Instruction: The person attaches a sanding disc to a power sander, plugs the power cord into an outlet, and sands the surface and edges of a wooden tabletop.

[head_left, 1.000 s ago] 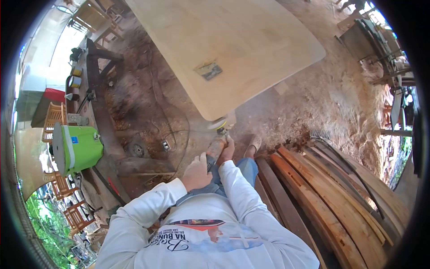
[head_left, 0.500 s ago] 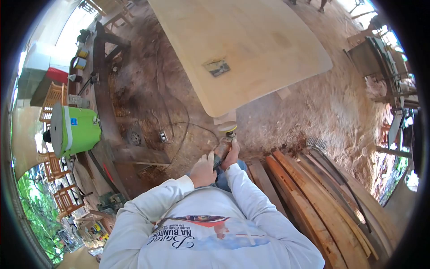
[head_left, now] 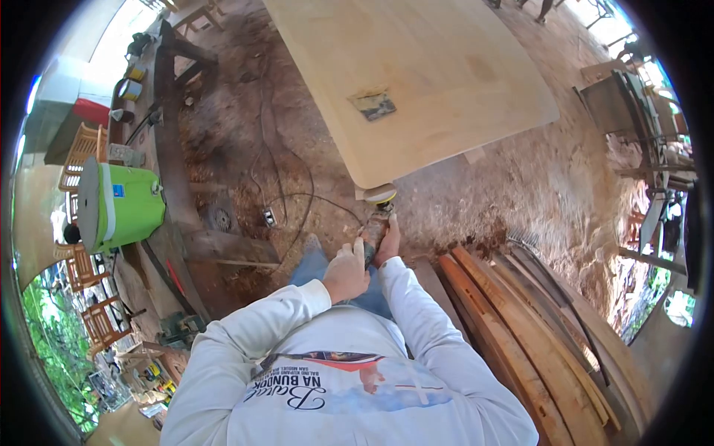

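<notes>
A power tool with a round yellow-edged pad is held between both hands in front of my body. My left hand wraps round its rear part. My right hand grips its side nearer the pad. The pad is beside the near corner of a large pale wooden tabletop; whether they touch I cannot tell. A small dark-printed sheet lies on the tabletop. A cord runs from the tool across the dirt floor.
Long curved planks lie at the right near my body. A green cooler stands on the left beside a wooden bench. A socket block sits on the floor. Boards are stacked at the far right; a person's legs show at the top.
Both hands and the tool have moved slightly forward, and the pad is nearer the tabletop's corner. The view has shifted a little. A leg in blue now shows below the tool.
</notes>
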### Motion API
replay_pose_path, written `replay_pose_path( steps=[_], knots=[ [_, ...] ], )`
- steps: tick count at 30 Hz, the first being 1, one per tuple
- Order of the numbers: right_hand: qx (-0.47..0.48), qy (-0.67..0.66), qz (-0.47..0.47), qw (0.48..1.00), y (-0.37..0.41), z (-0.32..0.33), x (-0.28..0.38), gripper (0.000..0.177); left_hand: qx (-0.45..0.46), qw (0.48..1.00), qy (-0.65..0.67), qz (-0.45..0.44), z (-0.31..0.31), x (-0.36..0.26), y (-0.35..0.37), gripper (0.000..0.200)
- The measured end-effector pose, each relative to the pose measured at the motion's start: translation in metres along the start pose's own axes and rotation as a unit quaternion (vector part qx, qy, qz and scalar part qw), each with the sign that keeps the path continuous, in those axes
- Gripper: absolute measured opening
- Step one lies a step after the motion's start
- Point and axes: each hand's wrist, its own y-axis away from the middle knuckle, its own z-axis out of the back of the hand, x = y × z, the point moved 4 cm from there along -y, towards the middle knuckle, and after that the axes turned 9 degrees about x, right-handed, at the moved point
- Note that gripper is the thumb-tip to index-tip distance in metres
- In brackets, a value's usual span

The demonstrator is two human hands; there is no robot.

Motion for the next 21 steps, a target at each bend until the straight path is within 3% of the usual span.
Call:
replay_pose_path(
  steps=[7,10,11,18,19,21],
  knots=[
    [-0.038,-0.034,0.106,0.993,-0.003,-0.03,-0.055,0.051,0.012,0.997,-0.038,-0.059,0.029,0.061,0.015,0.086],
    [-0.081,-0.081,0.15,0.982,-0.002,-0.058,-0.083,0.05,0.03,0.983,-0.149,-0.102,0.054,0.084,0.019,0.083],
    [-0.021,-0.112,0.131,0.985,-0.031,-0.036,-0.101,0.051,0.033,0.979,-0.171,-0.11,0.066,0.09,0.02,0.081],
    [0.008,-0.219,0.224,0.95,-0.077,-0.101,-0.141,0.059,0.002,0.917,-0.358,-0.177,0.127,0.125,0.004,0.07],
    [0.062,-0.283,0.206,0.935,-0.139,-0.048,-0.161,0.06,0.004,0.906,-0.386,-0.176,0.134,0.128,0.001,0.069],
    [0.085,-0.308,0.191,0.928,-0.151,-0.072,-0.168,0.058,-0.026,0.881,-0.432,-0.189,0.146,0.136,-0.008,0.069]
  ],
)
